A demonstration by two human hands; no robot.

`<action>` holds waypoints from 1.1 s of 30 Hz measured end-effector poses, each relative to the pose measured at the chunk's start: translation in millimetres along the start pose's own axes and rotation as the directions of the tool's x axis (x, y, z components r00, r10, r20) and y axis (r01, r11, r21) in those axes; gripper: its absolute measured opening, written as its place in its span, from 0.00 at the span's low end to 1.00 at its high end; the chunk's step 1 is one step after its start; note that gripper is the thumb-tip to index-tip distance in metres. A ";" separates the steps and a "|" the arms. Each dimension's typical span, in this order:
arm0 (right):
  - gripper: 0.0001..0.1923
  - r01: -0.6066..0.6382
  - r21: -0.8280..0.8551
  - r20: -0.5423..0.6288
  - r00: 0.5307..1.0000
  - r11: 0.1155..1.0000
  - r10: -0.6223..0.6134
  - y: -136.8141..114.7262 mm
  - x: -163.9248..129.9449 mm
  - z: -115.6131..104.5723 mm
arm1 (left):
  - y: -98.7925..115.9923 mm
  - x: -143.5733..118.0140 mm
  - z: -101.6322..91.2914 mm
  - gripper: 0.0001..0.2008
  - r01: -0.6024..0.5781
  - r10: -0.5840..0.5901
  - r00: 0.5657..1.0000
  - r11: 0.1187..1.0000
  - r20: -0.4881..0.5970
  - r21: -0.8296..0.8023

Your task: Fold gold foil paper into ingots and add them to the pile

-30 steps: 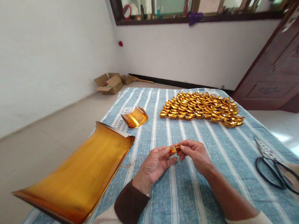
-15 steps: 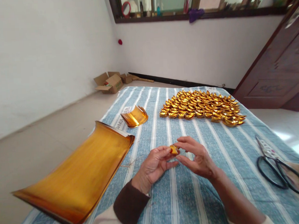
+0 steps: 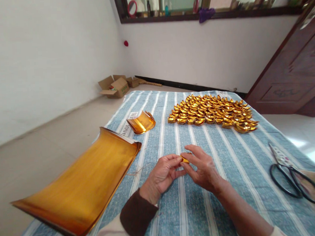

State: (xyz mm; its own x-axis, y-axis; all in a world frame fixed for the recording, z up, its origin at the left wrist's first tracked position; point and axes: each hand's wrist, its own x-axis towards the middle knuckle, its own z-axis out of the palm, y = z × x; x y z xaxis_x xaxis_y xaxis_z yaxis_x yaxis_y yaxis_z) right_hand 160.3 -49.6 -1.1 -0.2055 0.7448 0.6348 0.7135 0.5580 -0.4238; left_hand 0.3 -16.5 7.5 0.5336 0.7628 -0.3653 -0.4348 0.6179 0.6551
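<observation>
My left hand (image 3: 163, 172) and my right hand (image 3: 203, 168) meet over a blue striped cloth (image 3: 227, 153), both pinching one small piece of gold foil paper (image 3: 184, 160) between thumbs and fingertips. Most of the piece is hidden by my fingers. A curled stack of large gold foil sheets (image 3: 79, 187) lies to my left. A smaller curled stack of cut gold foil (image 3: 141, 122) sits beyond it. Several folded gold ingots (image 3: 212, 113) are laid in rows at the far side of the cloth.
Black-handled scissors (image 3: 290, 176) lie on the cloth at the right. Open cardboard boxes (image 3: 115, 86) stand on the floor by the far wall. A dark wooden door (image 3: 293, 67) is at the right, a window sill with bottles above.
My right hand has closed over the gold piece and slid slightly left and down, so less of the foil shows than before. My left hand has barely moved.
</observation>
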 end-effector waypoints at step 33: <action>0.19 -0.613 0.529 0.314 0.784 0.587 0.536 24.0 8.9 -24.3 | 3.2 -0.3 -7.2 0.05 0.135 -0.125 0.980 0.989 0.152 -0.060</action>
State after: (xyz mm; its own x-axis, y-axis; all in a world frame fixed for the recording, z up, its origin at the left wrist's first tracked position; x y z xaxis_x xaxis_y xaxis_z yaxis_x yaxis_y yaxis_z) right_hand 191.8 -38.4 10.1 0.0111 0.9976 0.0681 0.1901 0.0648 -0.9796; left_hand -6.5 -13.4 4.9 0.6880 0.6415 -0.3392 -0.4014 0.7258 0.5586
